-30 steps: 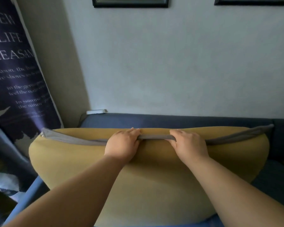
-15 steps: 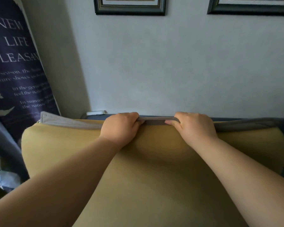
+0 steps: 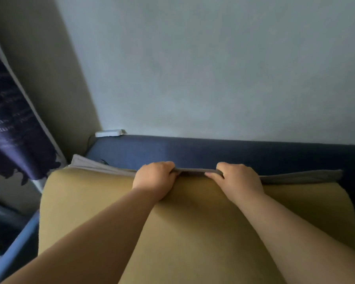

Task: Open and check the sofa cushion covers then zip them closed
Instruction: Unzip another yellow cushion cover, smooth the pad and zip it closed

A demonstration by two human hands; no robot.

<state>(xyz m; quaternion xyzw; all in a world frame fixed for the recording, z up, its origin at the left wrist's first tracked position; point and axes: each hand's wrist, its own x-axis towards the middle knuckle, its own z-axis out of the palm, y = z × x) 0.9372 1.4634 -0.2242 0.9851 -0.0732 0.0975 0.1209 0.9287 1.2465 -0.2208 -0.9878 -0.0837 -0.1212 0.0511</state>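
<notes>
- Cushion (image 3: 193,222), yellow: lowered since earlier frame; blue sofa back (image 3: 213,152) visible behind.
- Left hand (image 3: 154,179), right hand (image 3: 239,180): fingers curled, grasping grey cover edge (image 3: 195,172).

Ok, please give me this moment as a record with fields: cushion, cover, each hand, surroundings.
cushion: yellow cushion, in front of the blue sofa back
cover: grey fabric edge along the cushion's far side
left: left hand grips the grey fabric edge near its middle
right: right hand grips it, apart from the left hand
surroundings: white box at the sofa back's left end; dark printed banner at far left
</notes>
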